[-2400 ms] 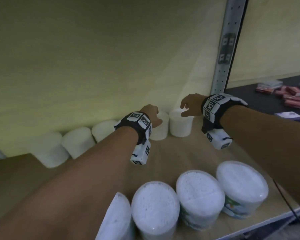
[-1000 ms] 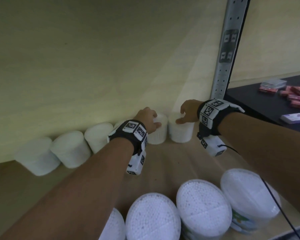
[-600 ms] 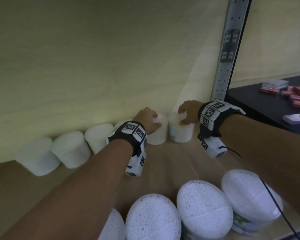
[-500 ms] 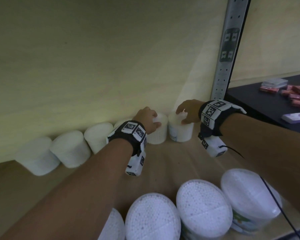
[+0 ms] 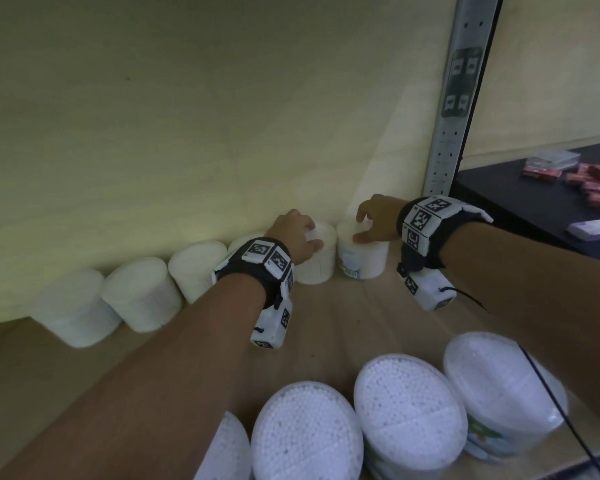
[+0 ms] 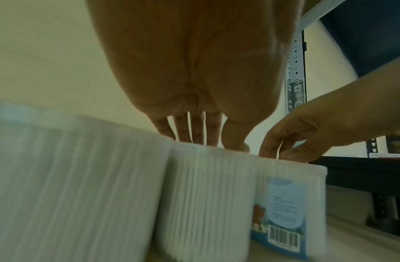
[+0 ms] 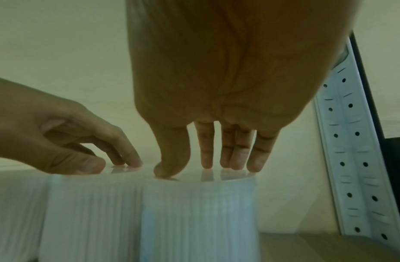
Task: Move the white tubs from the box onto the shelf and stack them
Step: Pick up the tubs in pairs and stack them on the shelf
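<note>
Along the back wall [image 5: 187,116] of the wooden shelf [image 5: 343,317], a row of white tubs stands side by side, running from far left to the metal upright [image 5: 444,140]. Left hand [image 5: 293,237] rests on the lid of the second tub from the right [image 5: 317,261], fingers relaxed and extended, grasping nothing. Right hand [image 5: 378,218] rests fingertips on the lid of the rightmost tub [image 5: 362,258], likewise ungripped. Only the left wrist view shows a blue label with barcode [image 6: 282,211] on the rightmost tub; the head view alone shows larger tubs [image 5: 409,424] packed with white swabs along the front edge. Tub walls are translucent, vertically ribbed by their contents.
</note>
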